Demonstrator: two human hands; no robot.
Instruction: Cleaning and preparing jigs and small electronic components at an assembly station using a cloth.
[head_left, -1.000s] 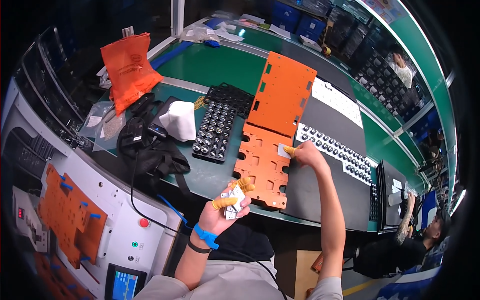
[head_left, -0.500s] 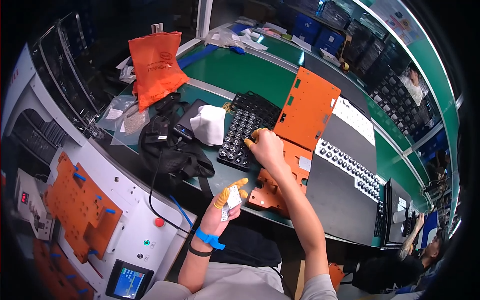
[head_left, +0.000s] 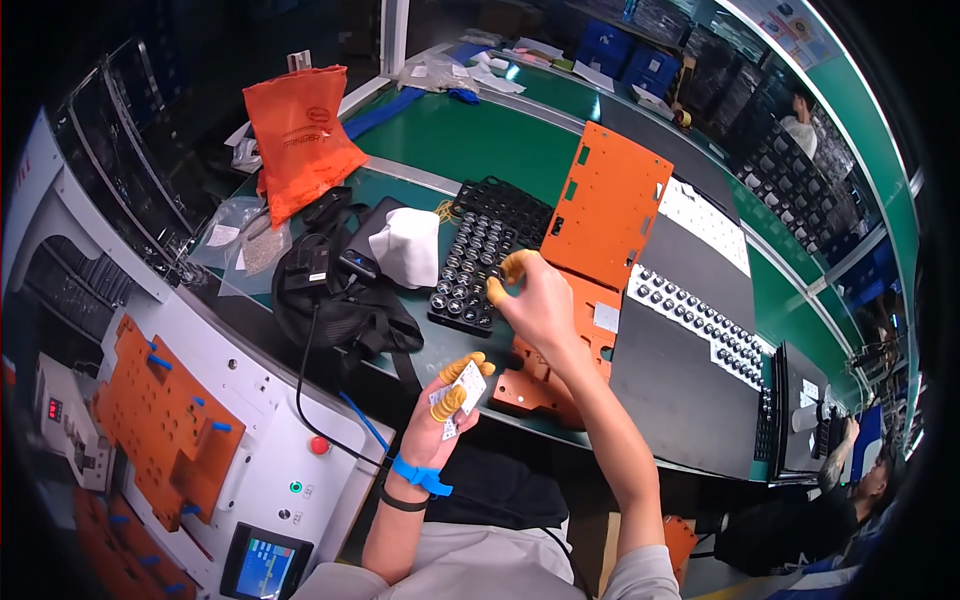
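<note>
Beyond the right hand (head_left: 538, 298), a green-topped workbench (head_left: 450, 140) is running back toward blue bins (head_left: 650, 68), light is glinting on its surface, and to the far left a pale metal post (head_left: 394, 40) is rising; left of the left hand (head_left: 445, 410), a white machine cabinet (head_left: 268, 440) is standing, its screen (head_left: 265, 567) glowing blue

1. A factory workshop for assembly.
2. Lower left: a white machine (head_left: 268, 415) with a screen (head_left: 265, 567) and red button (head_left: 319, 445).
3. Centre: green desk (head_left: 438, 350) with a tray (head_left: 458, 325) of round parts (head_left: 468, 273).
4. Lower right: a co-worker (head_left: 790, 525).
</note>
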